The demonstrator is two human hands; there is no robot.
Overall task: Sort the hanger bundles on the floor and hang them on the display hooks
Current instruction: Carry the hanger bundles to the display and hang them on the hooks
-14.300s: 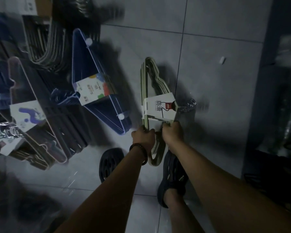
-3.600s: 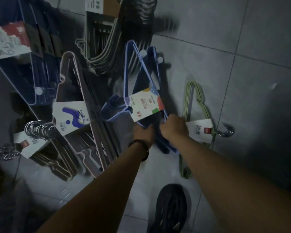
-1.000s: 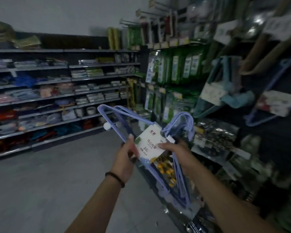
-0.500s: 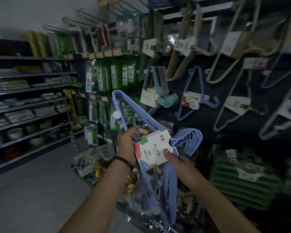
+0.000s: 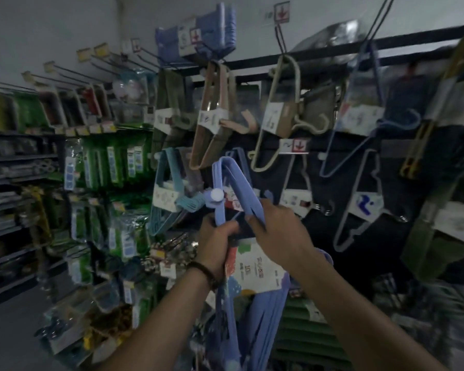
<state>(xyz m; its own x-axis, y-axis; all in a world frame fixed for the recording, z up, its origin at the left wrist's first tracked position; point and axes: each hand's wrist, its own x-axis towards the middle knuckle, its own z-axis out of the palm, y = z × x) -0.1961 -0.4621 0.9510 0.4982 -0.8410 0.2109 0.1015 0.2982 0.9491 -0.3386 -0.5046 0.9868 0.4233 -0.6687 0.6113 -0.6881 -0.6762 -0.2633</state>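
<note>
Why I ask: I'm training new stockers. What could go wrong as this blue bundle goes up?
The left hand and right hand grip the blue hanger bundle close to the teal bundle and tan bundle; it could snag them. On this dim, crowded display wall a hook is easily missed. Hangers might slip from the paper label.

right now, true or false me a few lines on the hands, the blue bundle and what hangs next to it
1. The left hand and right hand both grip the blue bundle. True.
2. The wristband is on the right wrist. False: it is on the left wrist.
3. A teal bundle hangs left of the blue bundle. True.
4. The blue bundle has no label. False: a white label sits on it, below the hands.
</note>
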